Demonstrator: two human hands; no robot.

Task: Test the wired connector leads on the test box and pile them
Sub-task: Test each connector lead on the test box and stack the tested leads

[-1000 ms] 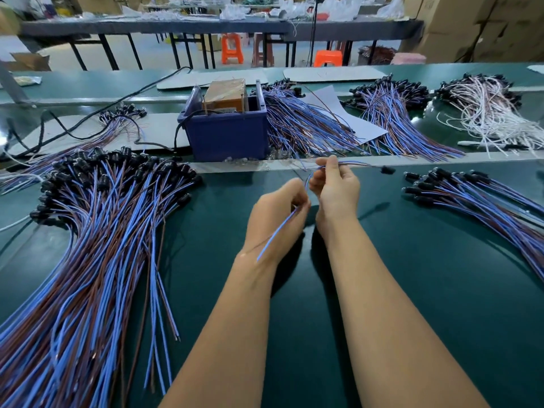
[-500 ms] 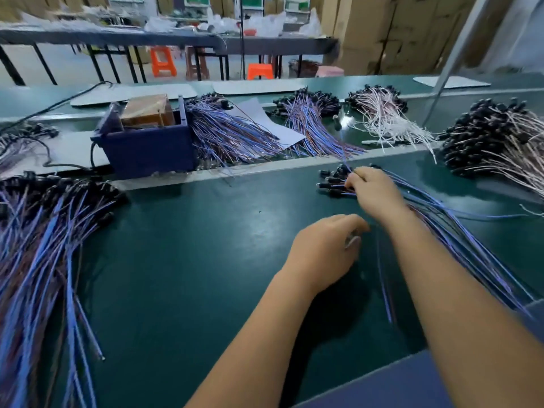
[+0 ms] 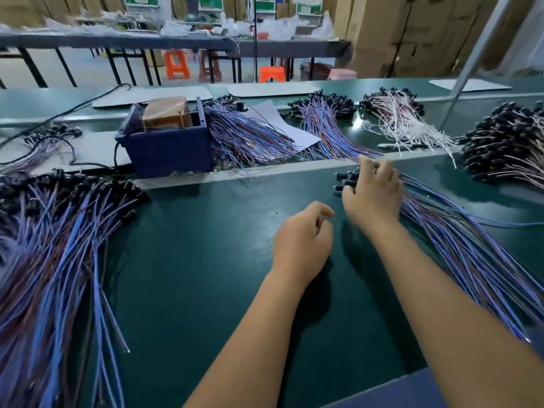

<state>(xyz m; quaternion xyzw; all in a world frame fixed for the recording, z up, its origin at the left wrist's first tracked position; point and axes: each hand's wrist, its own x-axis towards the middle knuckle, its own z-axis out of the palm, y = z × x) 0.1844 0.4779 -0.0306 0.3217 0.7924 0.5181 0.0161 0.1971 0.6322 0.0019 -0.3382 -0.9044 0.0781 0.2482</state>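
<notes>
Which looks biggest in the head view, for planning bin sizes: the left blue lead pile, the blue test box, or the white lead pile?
1. left blue lead pile, though nearness to the camera inflates it.
2. blue test box.
3. white lead pile, looks close to the box, farther away; unsure.

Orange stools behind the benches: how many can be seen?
2 clearly: one orange stool under the far table at left, another orange stool lower at centre. More may hide behind table legs.
</notes>
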